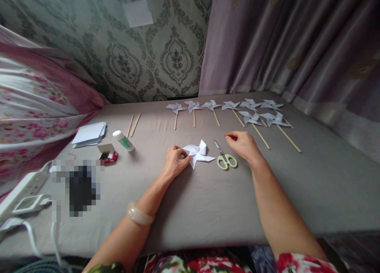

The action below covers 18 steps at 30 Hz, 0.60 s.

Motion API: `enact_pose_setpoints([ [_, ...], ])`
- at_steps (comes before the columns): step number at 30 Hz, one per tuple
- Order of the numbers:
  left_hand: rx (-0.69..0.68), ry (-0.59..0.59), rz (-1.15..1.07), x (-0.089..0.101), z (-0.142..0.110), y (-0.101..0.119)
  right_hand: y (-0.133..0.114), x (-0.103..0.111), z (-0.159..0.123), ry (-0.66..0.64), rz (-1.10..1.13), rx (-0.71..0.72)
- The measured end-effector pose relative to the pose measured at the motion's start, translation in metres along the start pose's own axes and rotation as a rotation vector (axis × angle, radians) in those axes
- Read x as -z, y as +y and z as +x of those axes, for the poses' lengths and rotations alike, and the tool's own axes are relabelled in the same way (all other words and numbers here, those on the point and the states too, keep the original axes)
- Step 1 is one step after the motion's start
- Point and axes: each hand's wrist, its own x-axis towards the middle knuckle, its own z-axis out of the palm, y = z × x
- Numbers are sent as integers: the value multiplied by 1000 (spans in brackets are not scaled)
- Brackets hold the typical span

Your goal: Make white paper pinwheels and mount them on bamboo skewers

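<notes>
A white paper pinwheel (197, 152) without a stick lies in the middle of the cloth. My left hand (175, 161) pinches its left blade between thumb and fingers. To the right of that pinwheel rest scissors (227, 161) with pale green handles, their blades pointing away from me. My right hand (242, 145) is held just beyond the scissors, its fingers curled together; whether something small is in them I cannot make out. Behind my hands, several finished pinwheels (211, 105) on wooden sticks lie in rows toward the back right.
At the left are a glue stick (123, 140), a red box of small pins (109, 157), a stack of white paper (89, 134) and wooden sticks (135, 124). A power strip (25, 190) with cables sits at the left edge. Curtains (252, 39) hang behind.
</notes>
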Motion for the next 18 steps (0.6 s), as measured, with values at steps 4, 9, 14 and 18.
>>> enact_pose_setpoints([
  [4, -3, 12, -32, 2, 1, -2, 47, 17, 16, 14, -39, -211],
  [9, 61, 47, -124, 6, 2, -1, 68, 20, 20, -100, -89, -268],
  [14, 201, 41, -320, 6, 1, 0, 56, 7, 15, -212, -70, -178],
  [18, 307, 33, -533, 5, 1, 1, 49, 3, 12, -269, -76, -125],
])
